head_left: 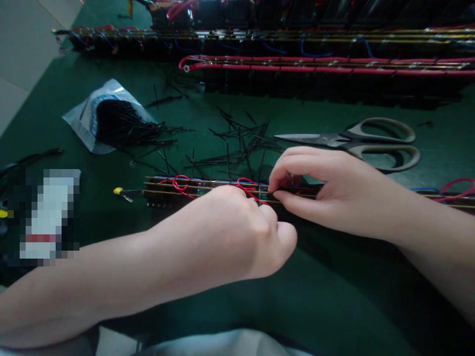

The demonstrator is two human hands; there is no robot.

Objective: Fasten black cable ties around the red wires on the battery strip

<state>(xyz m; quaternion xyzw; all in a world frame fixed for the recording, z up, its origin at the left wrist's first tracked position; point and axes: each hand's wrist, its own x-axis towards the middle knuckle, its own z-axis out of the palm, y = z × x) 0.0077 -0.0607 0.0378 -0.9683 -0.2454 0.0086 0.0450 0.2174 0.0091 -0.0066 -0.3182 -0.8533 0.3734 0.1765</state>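
Observation:
A long black strip assembly (159, 197) with brass-coloured rods and red wire loops (180, 184) lies across the green table in front of me. My left hand (252, 232) rests over its near side, back upward and fingers curled closed; what they hold, if anything, is hidden. Just to the right, my right hand (322, 185) pinches thumb and forefinger together at the rods, on something too small to make out. A few thin black cable ties (228, 163) stand up along the strip's far side, between the hands and the loose pile.
Behind the strip lie loose cable ties (241, 141) and a plastic bag (111, 94) spilling more. Scissors (334, 139) lie beyond my right hand. Further back stretch more strip assemblies, one edged with thick red cable (297, 68). A blurred pale object (52, 212) sits at left.

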